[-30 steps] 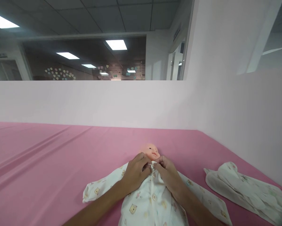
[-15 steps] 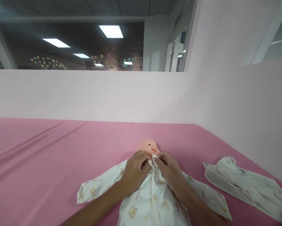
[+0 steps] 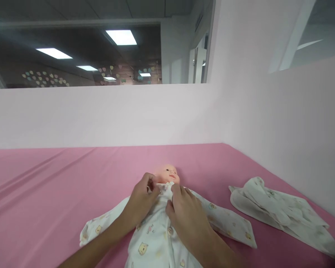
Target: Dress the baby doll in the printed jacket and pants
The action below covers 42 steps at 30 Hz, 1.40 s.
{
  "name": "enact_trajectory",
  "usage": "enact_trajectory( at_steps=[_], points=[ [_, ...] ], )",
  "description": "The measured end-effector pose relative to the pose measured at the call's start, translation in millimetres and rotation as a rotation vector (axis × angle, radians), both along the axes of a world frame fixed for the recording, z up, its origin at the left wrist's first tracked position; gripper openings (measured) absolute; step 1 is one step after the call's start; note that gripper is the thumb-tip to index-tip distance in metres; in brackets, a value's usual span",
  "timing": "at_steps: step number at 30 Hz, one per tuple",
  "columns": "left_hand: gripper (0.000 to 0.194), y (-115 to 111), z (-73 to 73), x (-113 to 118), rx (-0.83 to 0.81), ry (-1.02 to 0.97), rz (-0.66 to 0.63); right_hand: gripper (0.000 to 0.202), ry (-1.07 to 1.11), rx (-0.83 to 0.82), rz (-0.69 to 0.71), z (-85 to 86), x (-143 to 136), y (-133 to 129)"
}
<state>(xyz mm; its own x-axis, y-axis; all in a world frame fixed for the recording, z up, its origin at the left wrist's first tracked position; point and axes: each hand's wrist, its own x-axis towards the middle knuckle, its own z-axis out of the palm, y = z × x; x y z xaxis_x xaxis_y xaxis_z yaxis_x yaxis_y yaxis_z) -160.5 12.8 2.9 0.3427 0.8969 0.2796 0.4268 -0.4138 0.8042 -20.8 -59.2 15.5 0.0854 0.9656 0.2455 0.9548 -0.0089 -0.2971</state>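
Observation:
A baby doll (image 3: 166, 174) lies on its back on the pink sheet (image 3: 58, 186), dressed in a white garment (image 3: 153, 242) printed with small bears. My left hand (image 3: 141, 203) pinches the garment's collar just under the doll's chin. Beside it, my right hand (image 3: 185, 216) presses on the buttoned front placket, fingers bent over the cloth. The two sleeves spread out flat to either side.
A second white printed garment (image 3: 273, 210) lies crumpled on the sheet at the right. A pale wall (image 3: 281, 119) borders the surface at the back and right, with a window above it onto another room.
The view has shifted so the doll sits further left. My right hand has slid down from the collar to the chest placket; my left hand stays at the collar.

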Motion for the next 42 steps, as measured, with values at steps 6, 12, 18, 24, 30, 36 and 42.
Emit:
enact_trajectory(
  at_steps=[6, 12, 18, 24, 30, 36, 42],
  points=[
    [0.01, -22, -7.6, -11, 0.16, 0.134, -0.14, 0.013, -0.011, -0.047, 0.001, 9.2, 8, -10],
    [0.021, -28, -5.5, -9, 0.272, 0.244, -0.179, 0.016, -0.065, -0.029, 0.084, 4.7, 15, -10],
    [0.025, -30, -7.4, -7, 0.307, 0.293, -0.2, 0.019, -0.16, -0.012, 0.084, 2.6, 16, -6],
    [0.012, -34, -6.0, -5, 0.226, 0.233, -0.157, 0.021, 0.078, 0.071, 0.059, 8.3, 13, -8],
    [0.022, -37, -3.3, -3, 0.324, 0.227, -0.17, 0.022, 0.304, -0.01, 0.183, 15.2, 18, -14],
    [0.019, -37, -2.4, -4, 0.354, 0.187, -0.191, 0.024, 0.161, 0.006, 0.108, 9.8, 20, -9],
    [0.009, -35, 17.5, -15, 0.187, 0.197, -0.087, 0.015, 0.108, 0.074, 0.016, 26.6, 5, -27]
  ],
)
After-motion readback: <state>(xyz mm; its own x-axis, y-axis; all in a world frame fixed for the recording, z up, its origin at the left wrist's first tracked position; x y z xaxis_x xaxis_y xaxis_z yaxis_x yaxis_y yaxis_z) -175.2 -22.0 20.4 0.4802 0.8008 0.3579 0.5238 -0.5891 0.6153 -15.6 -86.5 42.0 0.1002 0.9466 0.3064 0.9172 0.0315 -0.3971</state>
